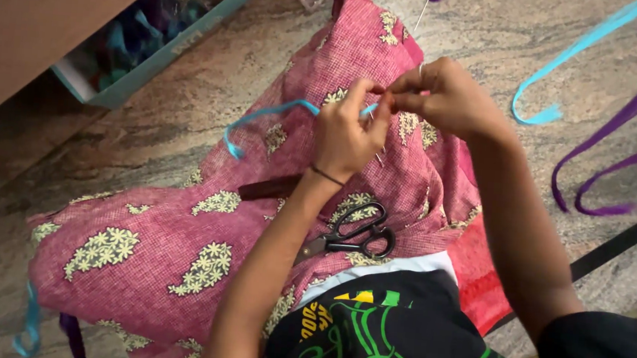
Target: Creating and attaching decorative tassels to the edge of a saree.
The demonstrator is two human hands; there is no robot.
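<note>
scissors [352, 235] blades hidden under left forearm, purple ribbons [625, 127] cut by right edge, teal box [155, 45] contents blurred, fingertip pinch on blue ribbon [270, 115] too small to tell

Light blue ribbon strip pinched over a pink patterned cloth

The narrow light blue ribbon strip [274, 113] runs from the pinched fingertips out to the person's left, arching, then curling down to a loose end on the pink checked fabric with cream flower motifs [178, 228], which lies draped and rumpled across the lap and the stone floor.
</note>
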